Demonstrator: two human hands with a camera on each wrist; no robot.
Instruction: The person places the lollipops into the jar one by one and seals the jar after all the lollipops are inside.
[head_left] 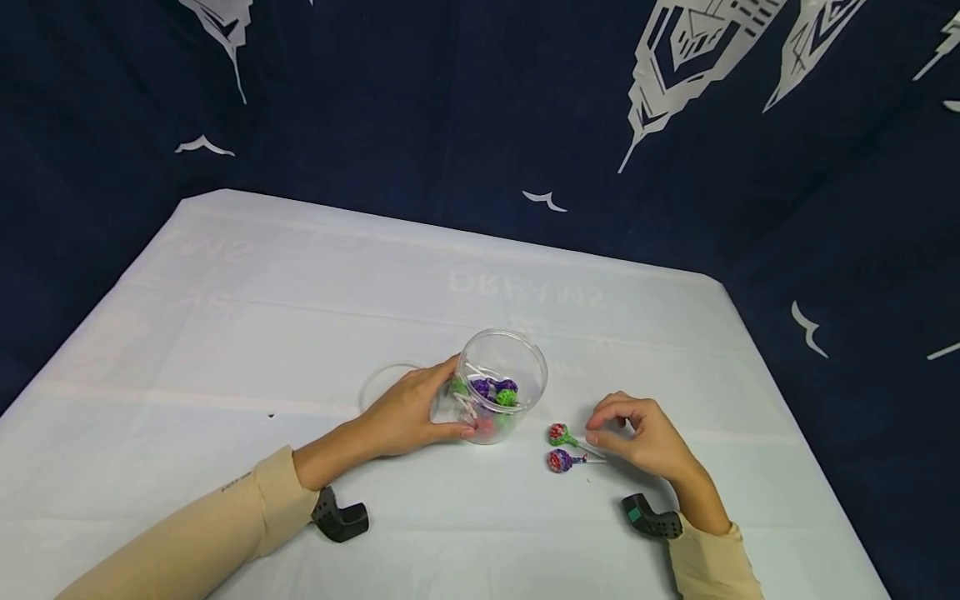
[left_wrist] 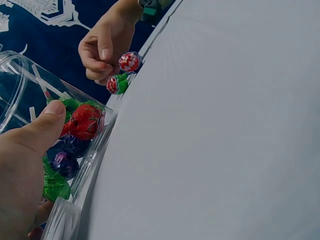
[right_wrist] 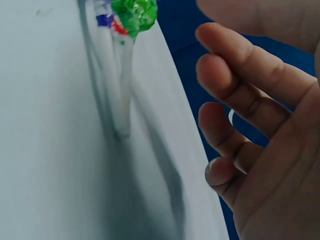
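My left hand [head_left: 408,412] grips a clear plastic jar [head_left: 534,392] from its left side, thumb on the near wall. Inside the jar lie several wrapped lollipops, among them a green one [head_left: 507,397], a purple one [head_left: 481,387] and a red one [left_wrist: 89,121]. To the right of the jar, two lollipops lie side by side on the table: one with a red and green wrapper [head_left: 558,433], one with a red and purple wrapper [head_left: 558,461]. My right hand [head_left: 645,433] hovers by their sticks, fingers loosely bent and holding nothing; the right wrist view shows a gap between fingertips and sticks.
A clear round lid [head_left: 367,388] lies behind my left hand, partly hidden by it. White cloth covers the table [head_left: 300,275], and a dark blue patterned curtain [head_left: 420,108] hangs beyond its far edge. A tiny dark speck [head_left: 271,415] sits on the left.
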